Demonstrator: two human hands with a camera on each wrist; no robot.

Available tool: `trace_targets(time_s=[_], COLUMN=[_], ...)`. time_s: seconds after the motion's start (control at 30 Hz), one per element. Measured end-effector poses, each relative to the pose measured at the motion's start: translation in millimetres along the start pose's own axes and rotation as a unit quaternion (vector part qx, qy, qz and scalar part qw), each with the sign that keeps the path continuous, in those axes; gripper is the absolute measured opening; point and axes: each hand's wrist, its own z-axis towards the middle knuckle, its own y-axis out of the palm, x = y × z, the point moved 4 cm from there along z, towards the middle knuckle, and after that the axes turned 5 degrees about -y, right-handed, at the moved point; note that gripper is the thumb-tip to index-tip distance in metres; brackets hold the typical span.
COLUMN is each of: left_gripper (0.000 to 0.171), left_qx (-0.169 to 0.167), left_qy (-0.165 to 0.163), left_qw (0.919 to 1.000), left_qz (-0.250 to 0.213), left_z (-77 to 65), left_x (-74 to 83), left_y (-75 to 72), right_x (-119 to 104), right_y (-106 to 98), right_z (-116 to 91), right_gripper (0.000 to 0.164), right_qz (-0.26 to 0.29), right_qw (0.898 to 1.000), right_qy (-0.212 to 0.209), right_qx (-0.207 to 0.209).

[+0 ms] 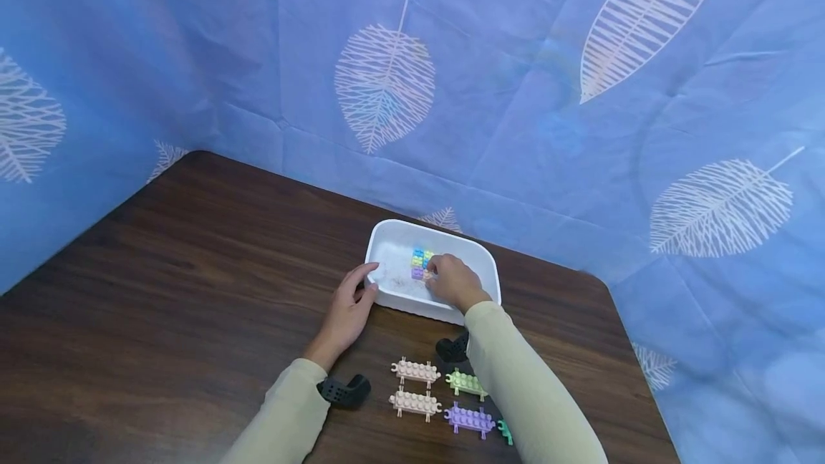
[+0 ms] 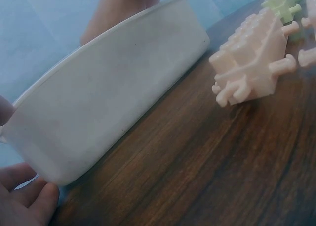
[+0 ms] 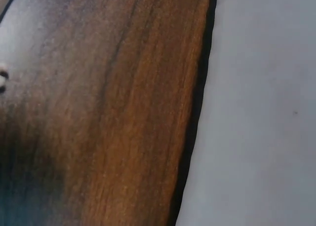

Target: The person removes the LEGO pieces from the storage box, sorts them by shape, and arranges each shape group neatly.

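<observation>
A white plastic tub (image 1: 402, 299) stands on the table, with small studded blocks (image 1: 417, 261) in blue, yellow and purple grouped on its floor. My left hand (image 1: 344, 317) holds the tub's near left corner, fingers at the rim and thumb against the outer wall; the left wrist view also shows fingertips low by that corner. Reaching over the near wall, my right hand (image 1: 456, 281) has its fingers curled at the right side of the group, at a small orange block (image 1: 427, 275) they partly cover. In the right wrist view only the tub's outer wall (image 3: 256, 112) and tabletop show.
Nearer me on the dark wooden table (image 1: 193, 292) lie two pale pink studded bars with side pegs (image 1: 415, 403), a green one (image 1: 465, 382), a purple one (image 1: 469, 419) and a teal one (image 1: 505, 431) partly behind my right sleeve. Blue leaf-patterned cloth (image 1: 490, 92) hangs behind.
</observation>
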Motion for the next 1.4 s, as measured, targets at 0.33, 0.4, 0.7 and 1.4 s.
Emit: trace_targets(time_s=[0.33,0.4,0.7,1.4], left_gripper=[0.036,0.037,0.037,0.038], left_qx=[0.0,0.001,-0.002,-0.001], left_qy=[0.001,0.0,-0.002,-0.004], left_qw=[1.0,1.0,1.0,1.0], left_qz=[0.006,0.007,0.006,0.002], left_z=[-4.3,-0.6,-1.4,4.0], left_x=[12.2,2.9,3.8,-9.7], left_y=[-2.8,-2.2,-0.8,0.2], right_x=[-0.7,-1.2,0.0,-18.1], right_y=[3.5,3.6,-1.9,-38.0], right_z=[3.5,3.2,-4.3,-67.3], right_gripper=[0.024,0.024,0.023,0.023], right_qz=[-0.004,0.0,0.001,-0.015], right_qw=[1.0,1.0,1.0,0.996], right_qy=[-0.001,-0.001,0.0,-0.036], right_qx=[-0.016,-0.02,-0.018,0.078])
